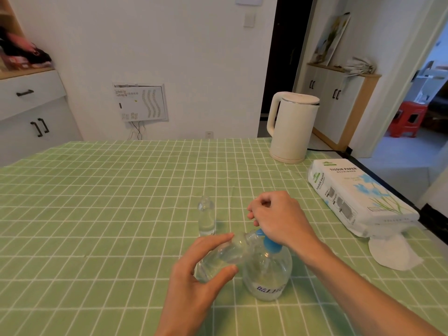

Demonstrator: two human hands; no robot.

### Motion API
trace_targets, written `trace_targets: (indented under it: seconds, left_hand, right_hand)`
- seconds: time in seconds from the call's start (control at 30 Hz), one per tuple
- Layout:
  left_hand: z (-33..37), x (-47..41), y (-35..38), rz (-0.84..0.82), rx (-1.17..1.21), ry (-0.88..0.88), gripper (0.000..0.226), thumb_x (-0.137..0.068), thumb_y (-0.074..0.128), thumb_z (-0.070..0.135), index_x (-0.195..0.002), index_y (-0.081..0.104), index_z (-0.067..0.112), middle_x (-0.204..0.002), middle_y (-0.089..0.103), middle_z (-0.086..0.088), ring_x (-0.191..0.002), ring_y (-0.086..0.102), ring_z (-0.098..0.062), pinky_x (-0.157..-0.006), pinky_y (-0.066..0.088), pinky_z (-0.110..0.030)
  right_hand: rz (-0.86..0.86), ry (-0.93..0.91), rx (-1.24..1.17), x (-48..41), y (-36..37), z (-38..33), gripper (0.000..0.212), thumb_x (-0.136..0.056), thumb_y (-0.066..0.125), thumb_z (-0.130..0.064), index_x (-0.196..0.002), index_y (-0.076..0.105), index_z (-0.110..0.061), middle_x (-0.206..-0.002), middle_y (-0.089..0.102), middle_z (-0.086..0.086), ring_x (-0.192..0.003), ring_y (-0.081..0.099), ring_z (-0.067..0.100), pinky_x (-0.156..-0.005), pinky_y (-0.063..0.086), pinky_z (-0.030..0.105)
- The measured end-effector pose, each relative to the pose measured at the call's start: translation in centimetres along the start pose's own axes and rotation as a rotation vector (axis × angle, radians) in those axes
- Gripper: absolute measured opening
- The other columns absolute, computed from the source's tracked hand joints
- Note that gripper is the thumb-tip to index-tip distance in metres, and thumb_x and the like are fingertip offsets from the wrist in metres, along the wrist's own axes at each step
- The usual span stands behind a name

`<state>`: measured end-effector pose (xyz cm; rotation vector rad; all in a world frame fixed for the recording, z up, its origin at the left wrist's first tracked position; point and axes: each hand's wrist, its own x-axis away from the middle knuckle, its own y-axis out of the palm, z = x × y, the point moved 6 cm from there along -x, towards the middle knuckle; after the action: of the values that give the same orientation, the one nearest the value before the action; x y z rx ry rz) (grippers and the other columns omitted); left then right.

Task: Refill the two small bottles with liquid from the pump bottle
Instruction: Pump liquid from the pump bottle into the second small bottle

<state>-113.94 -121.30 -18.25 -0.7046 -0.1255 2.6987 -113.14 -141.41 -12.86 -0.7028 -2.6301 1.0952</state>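
my left hand (194, 275) grips the small bottle (230, 253) tilted, its mouth pointing up-right at the spout; my right hand (278, 219) curls over the blue pump head (269, 243), nearer for pressing.

Your left hand (194, 270) and right hand (278, 219) are both bare, with slim fingers and nails cut short. Your left forearm (179, 318) and right forearm (363, 287) are bare as well, the skin uncovered from each wrist all the way down to the lower edge of the view, the right one showing the longer stretch. Of your body, only these hands and forearms show.
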Motion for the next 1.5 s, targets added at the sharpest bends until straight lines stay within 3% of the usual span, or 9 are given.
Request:
trace_targets:
  seconds: [0.13,0.3,0.43,0.6,1.13,1.3,1.5]
  left_hand:
    - [0.04,-0.04,-0.03,0.005,-0.001,-0.002,0.052,-0.076,0.084,0.015,-0.119,0.074,0.043,-0.123,0.076,0.012,-0.12,0.069,-0.01,-0.099,0.047,-0.01]
    - [-0.19,0.01,-0.03,-0.008,-0.015,-0.019,0.059,-0.078,0.089,0.003,-0.119,0.074,0.043,-0.123,0.076,0.013,-0.12,0.069,-0.01,-0.1,0.047,-0.011]
    - [-0.13,-0.1,-0.13,0.003,-0.014,-0.018,0.053,-0.077,0.089,0.011,-0.119,0.074,0.041,-0.123,0.076,0.012,-0.12,0.069,-0.01,-0.099,0.047,-0.01]
    - [-0.08,-0.01,0.04,0.006,-0.035,-0.01,0.06,-0.076,0.089,0.001,-0.118,0.075,0.041,-0.12,0.077,0.015,-0.118,0.069,-0.007,-0.096,0.046,-0.007]
    - [-0.25,-0.08,-0.17,0.01,0.027,-0.007,0.051,-0.076,0.084,0.016,-0.119,0.075,0.043,-0.122,0.077,0.011,-0.12,0.069,-0.01,-0.1,0.048,-0.012]
    - [-0.2,-0.19,-0.06,0.015,0.037,-0.008,0.045,-0.076,0.082,0.034,-0.12,0.074,0.044,-0.122,0.076,0.012,-0.12,0.069,-0.01,-0.1,0.048,-0.012]
    - [-0.2,0.08,0.19,0.012,-0.001,0.013,0.052,-0.076,0.09,0.018,-0.119,0.074,0.042,-0.121,0.077,0.015,-0.117,0.07,-0.006,-0.098,0.047,-0.008]
  right_hand:
    - [0.037,-0.031,0.009,-0.13,-0.57,-0.55,0.029,-0.102,0.059,-0.03,-0.083,0.079,-0.019,-0.078,0.082,-0.001,-0.08,0.081,0.025,-0.08,0.068,0.053]
    - [0.023,-0.02,-0.007,-0.14,-0.34,-0.2,0.031,-0.103,0.056,-0.027,-0.087,0.08,-0.015,-0.083,0.083,0.002,-0.083,0.081,0.029,-0.082,0.068,0.056]
    - [0.007,-0.019,-0.005,-0.14,0.16,0.09,0.032,-0.105,0.056,-0.026,-0.089,0.08,-0.013,-0.085,0.083,0.005,-0.085,0.081,0.031,-0.084,0.067,0.056]
    - [0.002,-0.008,-0.009,-0.12,0.31,0.39,0.031,-0.104,0.055,-0.024,-0.093,0.08,-0.009,-0.089,0.084,0.009,-0.089,0.081,0.035,-0.087,0.067,0.057]
    - [0.011,-0.02,0.002,-0.38,0.01,0.11,0.031,-0.104,0.057,-0.026,-0.09,0.081,-0.011,-0.086,0.083,0.007,-0.086,0.081,0.032,-0.085,0.067,0.057]
    - [0.017,-0.022,0.01,-0.39,0.06,0.12,0.032,-0.104,0.056,-0.025,-0.089,0.08,-0.01,-0.085,0.083,0.007,-0.084,0.08,0.033,-0.082,0.067,0.057]
    - [0.01,-0.012,0.051,0.14,0.37,0.31,0.034,-0.104,0.053,-0.026,-0.093,0.08,-0.008,-0.09,0.083,0.011,-0.089,0.08,0.034,-0.085,0.067,0.054]
